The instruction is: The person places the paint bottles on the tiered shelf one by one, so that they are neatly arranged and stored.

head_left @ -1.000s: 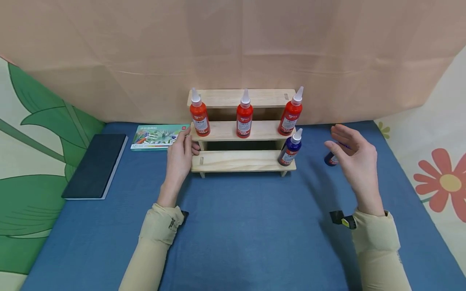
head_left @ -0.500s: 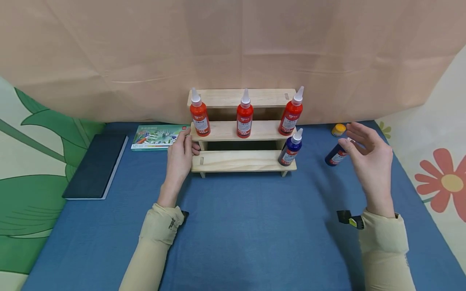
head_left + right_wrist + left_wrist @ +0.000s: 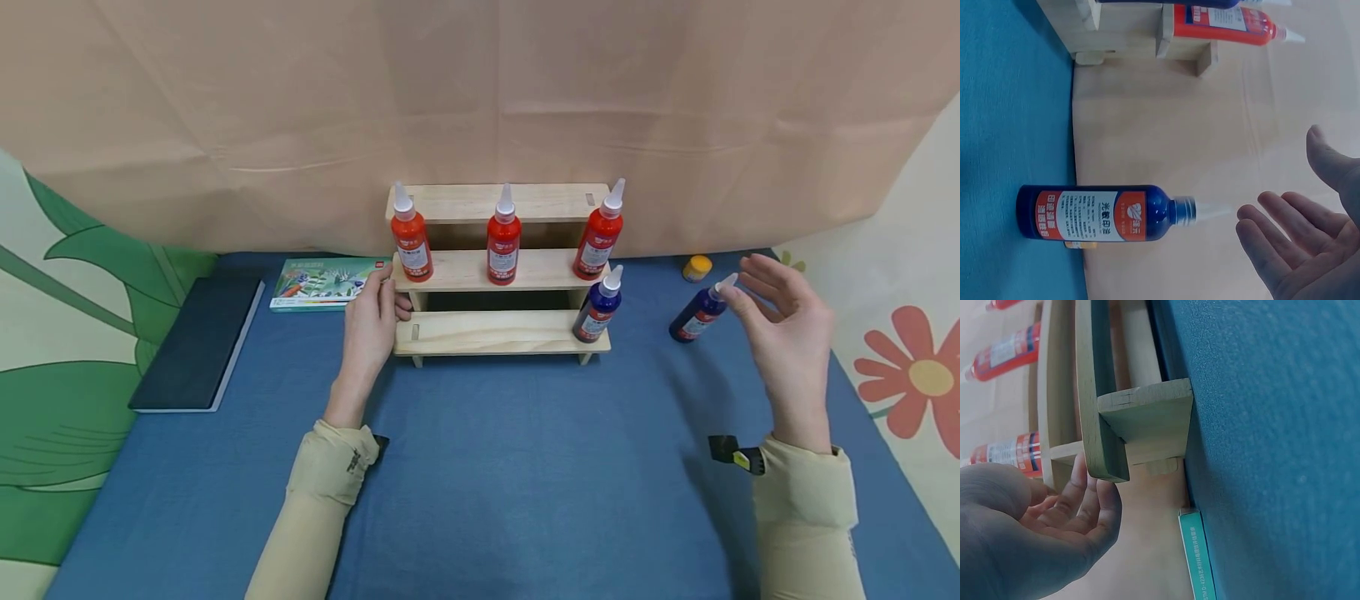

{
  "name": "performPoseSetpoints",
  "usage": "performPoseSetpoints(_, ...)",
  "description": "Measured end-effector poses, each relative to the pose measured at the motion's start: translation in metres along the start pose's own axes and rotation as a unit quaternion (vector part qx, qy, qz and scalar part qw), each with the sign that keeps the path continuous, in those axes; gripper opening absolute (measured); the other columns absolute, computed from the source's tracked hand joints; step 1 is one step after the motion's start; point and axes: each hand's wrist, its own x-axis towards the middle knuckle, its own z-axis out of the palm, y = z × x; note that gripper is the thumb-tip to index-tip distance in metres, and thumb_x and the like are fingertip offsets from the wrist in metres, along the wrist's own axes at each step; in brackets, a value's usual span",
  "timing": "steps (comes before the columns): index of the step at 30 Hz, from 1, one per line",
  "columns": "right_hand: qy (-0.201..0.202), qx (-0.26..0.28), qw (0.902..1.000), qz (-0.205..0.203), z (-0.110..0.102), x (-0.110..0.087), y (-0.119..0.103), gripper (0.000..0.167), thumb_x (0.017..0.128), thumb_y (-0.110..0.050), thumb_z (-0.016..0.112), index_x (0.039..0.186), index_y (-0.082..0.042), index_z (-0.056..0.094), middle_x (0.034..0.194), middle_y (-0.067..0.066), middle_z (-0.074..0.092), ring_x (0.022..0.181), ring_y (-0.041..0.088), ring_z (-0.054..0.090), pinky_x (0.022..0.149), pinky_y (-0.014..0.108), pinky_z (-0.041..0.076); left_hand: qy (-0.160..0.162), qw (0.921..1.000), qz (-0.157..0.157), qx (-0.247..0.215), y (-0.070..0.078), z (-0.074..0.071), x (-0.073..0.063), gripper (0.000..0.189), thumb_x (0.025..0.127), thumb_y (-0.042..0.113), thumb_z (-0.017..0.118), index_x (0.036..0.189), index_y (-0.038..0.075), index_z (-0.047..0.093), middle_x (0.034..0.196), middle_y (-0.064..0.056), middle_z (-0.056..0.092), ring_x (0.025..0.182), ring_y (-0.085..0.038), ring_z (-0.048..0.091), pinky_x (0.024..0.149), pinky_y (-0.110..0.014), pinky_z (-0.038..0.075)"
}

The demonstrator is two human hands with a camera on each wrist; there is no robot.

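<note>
My left hand (image 3: 371,321) is at the left end of a stepped wooden rack (image 3: 495,329), its loosely bent fingers against the board ends; the left wrist view shows the fingertips (image 3: 1079,465) right at the wood. Out to the right, my right hand (image 3: 787,333) is held open just beside the white nozzle of a blue bottle (image 3: 697,315). That bottle stands upright on the table, and in the right wrist view the fingers are spread and hold nothing. Another blue bottle (image 3: 597,307) is on the rack's lowest step, right end. Red bottles (image 3: 503,244) line the middle step.
Left of the rack lies a green illustrated box (image 3: 326,283), and farther left a dark notebook (image 3: 197,343). A small bottle with a yellow cap (image 3: 697,267) is behind the right blue bottle. A beige cloth (image 3: 495,100) hangs behind the blue-covered table (image 3: 517,483).
My right hand has drawn back to the right, away from the blue bottle, which now shows fully along with the yellow cap behind it. My left hand stays at the rack.
</note>
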Motion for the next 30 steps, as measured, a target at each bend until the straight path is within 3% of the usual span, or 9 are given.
performPoseSetpoints(12, -0.004, -0.021, 0.9996, 0.019, -0.003, 0.003, 0.011, 0.055, 0.103, -0.028, 0.076, 0.155, -0.024, 0.059, 0.153, 0.001, 0.061, 0.139, 0.017, 0.059, 0.115, 0.034, 0.045, -0.001, 1.0, 0.0, -0.003, 0.0, 0.0, 0.0, 0.041, 0.117, 0.015, 0.044, 0.153, -0.003, 0.053, 0.092, -0.021, 0.074, 0.078, -0.033, 0.074, 0.072, -0.032, 0.056)
performPoseSetpoints(20, -0.013, -0.031, 0.9988, 0.035, 0.0, 0.008, 0.023, 0.061, 0.103, -0.029, 0.075, 0.16, -0.02, 0.054, 0.159, 0.003, 0.055, 0.144, 0.021, 0.054, 0.117, 0.036, 0.043, 0.0, 1.0, 0.0, -0.005, 0.001, 0.0, 0.0, 0.041, 0.117, 0.015, 0.045, 0.153, -0.004, 0.053, 0.092, -0.022, 0.074, 0.078, -0.033, 0.074, 0.069, -0.025, 0.052)
performPoseSetpoints(30, -0.05, -0.062, 0.9949, 0.062, 0.005, 0.015, 0.044, 0.07, 0.104, -0.038, 0.072, 0.164, -0.014, 0.045, 0.163, 0.009, 0.05, 0.148, 0.028, 0.05, 0.117, 0.039, 0.043, 0.003, 1.0, 0.0, -0.004, 0.0, 0.001, 0.0, 0.041, 0.117, 0.015, 0.044, 0.153, -0.004, 0.053, 0.091, -0.022, 0.074, 0.077, -0.033, 0.074, 0.073, -0.039, 0.057)
